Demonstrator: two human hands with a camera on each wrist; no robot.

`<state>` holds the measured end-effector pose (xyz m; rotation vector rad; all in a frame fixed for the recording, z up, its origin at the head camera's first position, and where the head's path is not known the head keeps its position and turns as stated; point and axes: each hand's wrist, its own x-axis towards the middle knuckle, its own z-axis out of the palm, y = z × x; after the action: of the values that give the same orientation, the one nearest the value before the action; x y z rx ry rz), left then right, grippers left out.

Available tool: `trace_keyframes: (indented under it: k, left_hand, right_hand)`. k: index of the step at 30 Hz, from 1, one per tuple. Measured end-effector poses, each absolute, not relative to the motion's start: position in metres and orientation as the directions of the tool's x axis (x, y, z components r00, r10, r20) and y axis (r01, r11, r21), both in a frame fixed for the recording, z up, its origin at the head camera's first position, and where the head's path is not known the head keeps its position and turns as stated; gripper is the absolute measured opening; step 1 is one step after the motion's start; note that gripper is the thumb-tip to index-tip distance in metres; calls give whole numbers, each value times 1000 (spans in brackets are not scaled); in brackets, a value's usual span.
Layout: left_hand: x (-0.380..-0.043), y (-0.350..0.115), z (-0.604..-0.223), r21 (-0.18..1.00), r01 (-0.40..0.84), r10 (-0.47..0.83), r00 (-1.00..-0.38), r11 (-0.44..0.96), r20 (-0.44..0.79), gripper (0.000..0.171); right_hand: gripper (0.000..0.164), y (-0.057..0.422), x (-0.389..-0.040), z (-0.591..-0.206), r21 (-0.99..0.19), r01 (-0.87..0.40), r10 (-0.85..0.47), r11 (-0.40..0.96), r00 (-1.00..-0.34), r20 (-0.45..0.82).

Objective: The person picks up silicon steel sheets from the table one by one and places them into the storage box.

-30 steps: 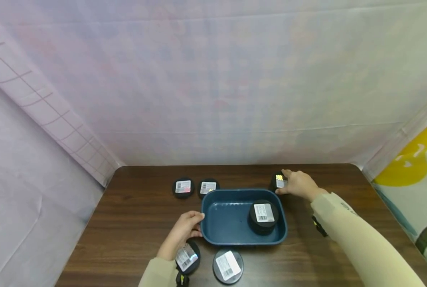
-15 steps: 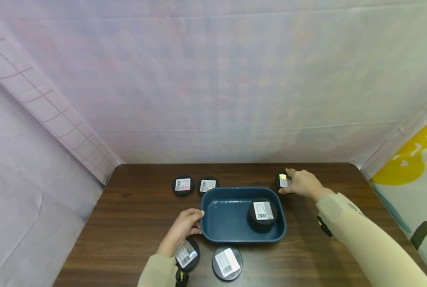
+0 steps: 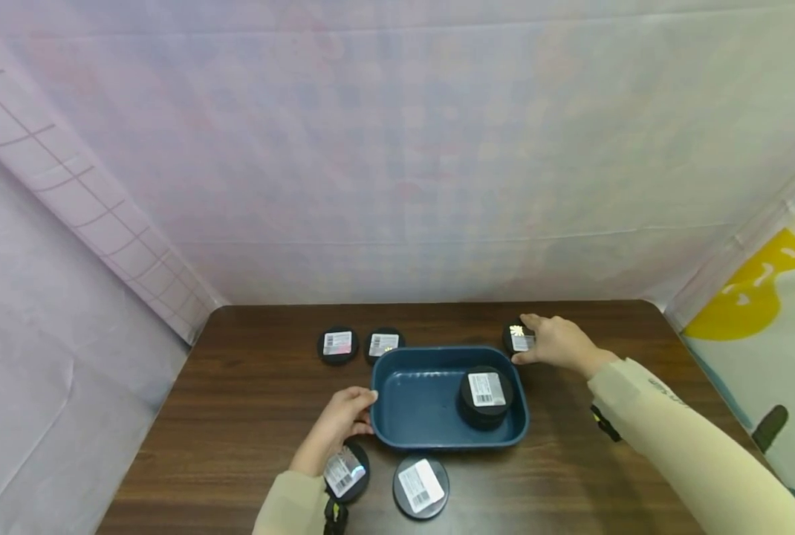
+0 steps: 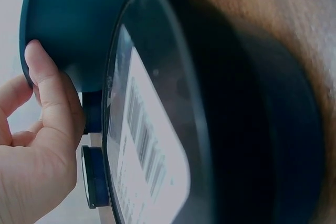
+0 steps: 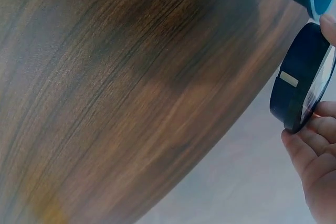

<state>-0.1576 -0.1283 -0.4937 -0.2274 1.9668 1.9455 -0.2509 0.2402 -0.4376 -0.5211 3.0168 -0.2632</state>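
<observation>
A blue rectangular tray stands on the table, and my left hand pinches its left rim, thumb inside the rim. Inside, at the right end, sits a stack of black round containers with a white barcode label on top. At the back right my right hand grips another black round container between thumb and fingers. The right wrist view shows this container side-on; whether it touches the table I cannot tell. Just below my left hand lies a labelled round container, partly hidden by the wrist in the head view.
Two more round containers, one at the back left and one behind the tray, lie on the brown wooden table. Another round container lies in front of the tray. A pale cloth wall rises behind the table.
My right hand and its container shifted slightly right, then slightly back left. My left hand stays on the tray rim. The head view has moved a little.
</observation>
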Motion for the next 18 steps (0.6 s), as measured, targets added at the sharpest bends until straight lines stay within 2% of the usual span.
trace_keyframes:
  k: [18]
  left_hand:
    - [-157, -127, -492, 931, -362, 132, -922, 37, -364, 37]
  right_hand:
    - [92, 232, -239, -423, -191, -370, -378, 909, -926, -6]
